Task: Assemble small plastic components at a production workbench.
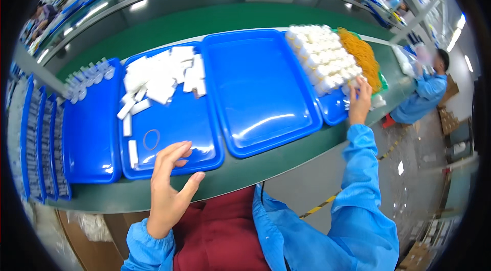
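Observation:
Above the near edge of a blue tray [208, 161], my left hand [174, 184] hangs with thumb and fingers apart and nothing in it. That tray carries a heap of white box-like pieces [158, 74], and a thin rubber band [151, 139] lies alone near its front. My right hand [361, 99] is stretched out to the right, its fingers curled round a white bundle at the near corner of the stacked white bundles [325, 58]. The fingers partly cover that bundle. Behind the right hand lies a pile of yellow-orange rubber bands [360, 56].
A blue tray [261, 87] with nothing in it lies in the middle. On the left, a blue tray [89, 143] holds clear plastic cups [84, 79], beside several upright stacked trays [38, 138]. A person in blue [427, 87] is at the far right, beyond the bench end.

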Available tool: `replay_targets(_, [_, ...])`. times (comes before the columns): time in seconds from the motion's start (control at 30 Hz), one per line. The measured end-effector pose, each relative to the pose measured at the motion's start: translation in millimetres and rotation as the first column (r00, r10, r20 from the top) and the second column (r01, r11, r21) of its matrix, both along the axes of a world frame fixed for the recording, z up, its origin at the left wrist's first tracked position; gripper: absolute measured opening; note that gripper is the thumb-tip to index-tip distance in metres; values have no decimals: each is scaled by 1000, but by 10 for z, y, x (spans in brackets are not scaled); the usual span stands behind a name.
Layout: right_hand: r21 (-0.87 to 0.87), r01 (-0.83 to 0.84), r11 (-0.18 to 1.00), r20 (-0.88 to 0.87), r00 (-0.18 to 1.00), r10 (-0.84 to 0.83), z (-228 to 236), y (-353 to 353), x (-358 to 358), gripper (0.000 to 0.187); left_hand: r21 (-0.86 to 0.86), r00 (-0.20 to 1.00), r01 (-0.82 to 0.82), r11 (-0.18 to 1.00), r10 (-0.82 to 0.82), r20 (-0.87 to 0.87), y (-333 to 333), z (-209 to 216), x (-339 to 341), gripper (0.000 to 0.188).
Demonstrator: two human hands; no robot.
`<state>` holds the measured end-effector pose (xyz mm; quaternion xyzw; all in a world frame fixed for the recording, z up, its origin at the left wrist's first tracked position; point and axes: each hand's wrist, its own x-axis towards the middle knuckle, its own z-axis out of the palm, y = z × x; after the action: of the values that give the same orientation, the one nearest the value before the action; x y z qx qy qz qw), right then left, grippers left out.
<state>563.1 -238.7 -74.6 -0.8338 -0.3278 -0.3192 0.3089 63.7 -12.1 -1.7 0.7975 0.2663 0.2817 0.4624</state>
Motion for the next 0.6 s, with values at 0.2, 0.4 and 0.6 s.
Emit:
replay_targets(0.2, [-210,5,978,34,999,3,-11,-301,167,33,1,998,-56,998,56,33,114,-87,-170,51])
replay_targets(0.4, [-42,-113,993,216,969,120,740,585,-790,31,-30,981,-187,982,188,35,213,-71,-474,45])
replay_targets(0.6, [-130,-821,556,-160,571,805,727,2491,-2690,26,43,996,-93,995,92,21,334,-16,-437,41])
